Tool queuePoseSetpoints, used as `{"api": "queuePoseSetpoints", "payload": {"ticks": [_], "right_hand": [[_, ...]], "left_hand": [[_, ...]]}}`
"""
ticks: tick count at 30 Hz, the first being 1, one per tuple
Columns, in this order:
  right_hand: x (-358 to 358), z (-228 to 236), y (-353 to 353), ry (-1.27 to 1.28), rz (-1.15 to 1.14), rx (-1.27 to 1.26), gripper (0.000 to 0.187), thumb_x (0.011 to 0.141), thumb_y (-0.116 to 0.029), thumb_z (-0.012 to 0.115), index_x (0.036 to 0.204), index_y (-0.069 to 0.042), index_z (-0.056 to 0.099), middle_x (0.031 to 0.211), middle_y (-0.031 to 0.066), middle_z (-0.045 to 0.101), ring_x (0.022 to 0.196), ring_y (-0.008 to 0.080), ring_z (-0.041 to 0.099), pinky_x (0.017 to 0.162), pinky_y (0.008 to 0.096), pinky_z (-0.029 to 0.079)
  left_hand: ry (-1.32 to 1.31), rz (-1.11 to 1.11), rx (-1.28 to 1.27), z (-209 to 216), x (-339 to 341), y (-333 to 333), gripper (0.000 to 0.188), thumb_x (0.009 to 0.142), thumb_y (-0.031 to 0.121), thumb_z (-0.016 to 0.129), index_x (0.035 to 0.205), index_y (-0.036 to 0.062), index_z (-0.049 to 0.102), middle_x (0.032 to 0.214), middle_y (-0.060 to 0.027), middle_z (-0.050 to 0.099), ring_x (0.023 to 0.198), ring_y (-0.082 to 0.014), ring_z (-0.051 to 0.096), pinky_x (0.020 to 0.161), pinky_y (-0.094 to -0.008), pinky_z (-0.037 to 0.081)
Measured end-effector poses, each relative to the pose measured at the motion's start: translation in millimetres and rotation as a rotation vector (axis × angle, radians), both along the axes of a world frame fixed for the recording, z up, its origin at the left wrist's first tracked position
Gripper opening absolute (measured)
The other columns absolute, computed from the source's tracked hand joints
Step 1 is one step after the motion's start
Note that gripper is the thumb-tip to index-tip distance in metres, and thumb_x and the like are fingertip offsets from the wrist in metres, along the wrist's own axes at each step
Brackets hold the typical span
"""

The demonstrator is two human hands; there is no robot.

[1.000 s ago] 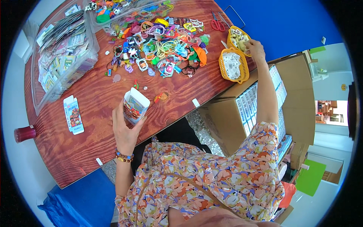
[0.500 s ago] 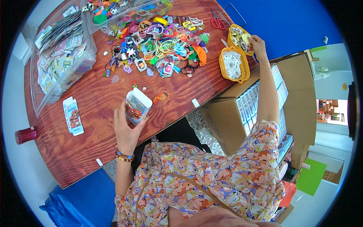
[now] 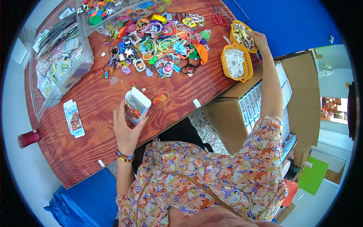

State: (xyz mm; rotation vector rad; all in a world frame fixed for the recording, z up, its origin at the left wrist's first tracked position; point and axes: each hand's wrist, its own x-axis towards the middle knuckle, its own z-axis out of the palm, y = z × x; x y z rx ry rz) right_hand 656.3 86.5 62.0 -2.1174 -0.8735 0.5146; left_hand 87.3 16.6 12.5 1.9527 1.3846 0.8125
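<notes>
My left hand (image 3: 127,130) is closed around a small printed cardboard box (image 3: 137,106), its white top flap up and its mouth open. Something flat and colourful shows inside that box. At the far right, my right hand (image 3: 259,42) reaches into a yellow basket (image 3: 247,27) of small pale and dark pieces. Its fingers are pressed together, and what they pinch is hidden. Nearer to me stands a second yellow basket (image 3: 246,75) with white packets (image 3: 235,62) in it.
A heap of small colourful toys (image 3: 162,47) covers the table's far middle. Left of it stands a clear bin (image 3: 87,58) full of cards. A flattened printed box (image 3: 73,118), red scissors (image 3: 218,19) and a red jar (image 3: 28,139) lie about. An open carton (image 3: 227,123) stands beside the table.
My right hand has shifted slightly within the far basket, and the pale piece by its fingertips shows less. My left hand keeps its hold on the box. The whole view has turned slightly.
</notes>
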Motion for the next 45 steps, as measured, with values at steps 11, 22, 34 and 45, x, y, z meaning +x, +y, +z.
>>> {"api": "queuePoseSetpoints", "payload": {"ticks": [11,22,34,45], "right_hand": [[33,-23,8,-0.012,0.018,-0.143,0.029,0.095,-0.032,0.067,0.104,-0.004,0.070,0.064,-0.0006,0.059,0.051,0.0056,0.049,0.044,0.0240,0.036],[48,-29,14,-0.271,-0.077,0.014,0.026,0.090,-0.030,0.069,0.098,-0.005,0.073,0.073,0.0020,0.066,0.056,0.0097,0.055,0.055,0.0283,0.044],[41,-21,10,-0.062,0.004,0.092,0.028,0.090,-0.032,0.072,0.090,-0.005,0.072,0.078,0.0000,0.067,0.066,0.0088,0.060,0.060,0.0262,0.047],[42,-22,11,-0.302,-0.076,-0.002,0.029,0.085,-0.037,0.073,0.095,-0.010,0.077,0.083,0.0036,0.072,0.068,0.0119,0.064,0.058,0.0306,0.049]], "left_hand": [[-0.027,0.000,0.008,-3,-1,0,0.081,0.072,0.017,0.086,0.140,0.0001,0.045,0.124,-0.0187,0.054,0.114,-0.0343,0.056,0.094,-0.0432,0.048],[0.006,-0.008,0.005,0,2,0,0.082,0.072,0.017,0.086,0.141,0.0009,0.046,0.122,-0.0179,0.055,0.113,-0.0336,0.058,0.093,-0.0428,0.048],[0.003,0.004,0.018,-3,1,2,0.082,0.072,0.017,0.087,0.141,0.0009,0.046,0.123,-0.0182,0.055,0.113,-0.0337,0.057,0.094,-0.0434,0.048],[-0.026,-0.003,-0.006,-3,0,0,0.082,0.070,0.012,0.087,0.141,0.0013,0.046,0.122,-0.0174,0.055,0.112,-0.0340,0.058,0.093,-0.0430,0.049]]}}
